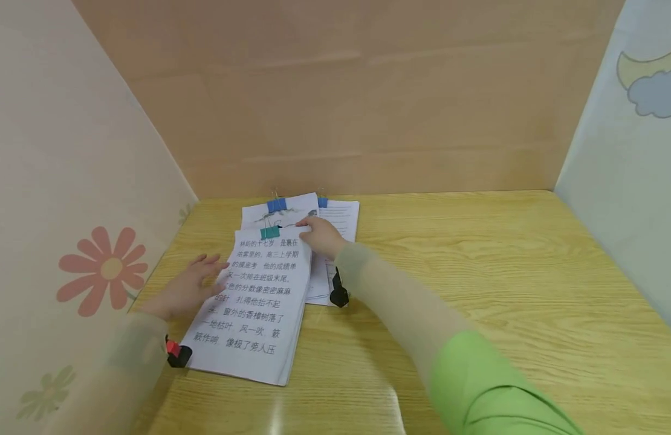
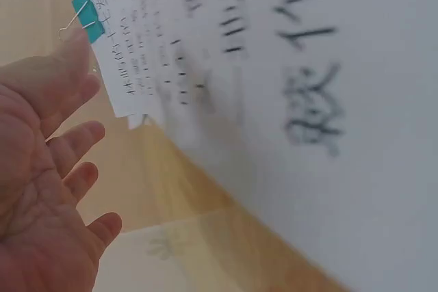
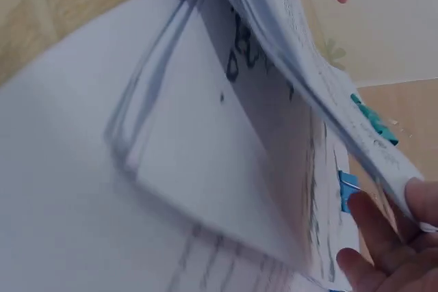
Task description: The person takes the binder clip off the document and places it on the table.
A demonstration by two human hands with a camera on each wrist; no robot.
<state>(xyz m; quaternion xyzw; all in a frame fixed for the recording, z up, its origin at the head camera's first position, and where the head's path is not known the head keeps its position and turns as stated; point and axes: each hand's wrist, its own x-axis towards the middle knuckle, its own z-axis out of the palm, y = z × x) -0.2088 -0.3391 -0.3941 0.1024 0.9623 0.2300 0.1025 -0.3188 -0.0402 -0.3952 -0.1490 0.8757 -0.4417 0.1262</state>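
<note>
My right hand (image 1: 324, 237) pinches the upper right corner of a stack of printed paper (image 1: 254, 302), held at its top by a teal binder clip (image 1: 270, 232). In the right wrist view the stack is lifted and tilted above other sheets, with the thumb on top and fingers beneath. My left hand (image 1: 188, 289) is beside the stack's left edge; its fingers (image 2: 79, 145) are spread and relaxed, gripping nothing. Behind the stack lies a second paper stack (image 1: 251, 216) with a blue binder clip (image 1: 277, 205). Partly covered by it is a third stack (image 1: 343, 217), also blue-clipped.
All the paper is on the left part of a wood-grain table (image 1: 477, 272). A brown panel (image 1: 357, 96) stands along the back edge. Pale walls with printed decorations, including a red flower (image 1: 111, 269), rise at both sides.
</note>
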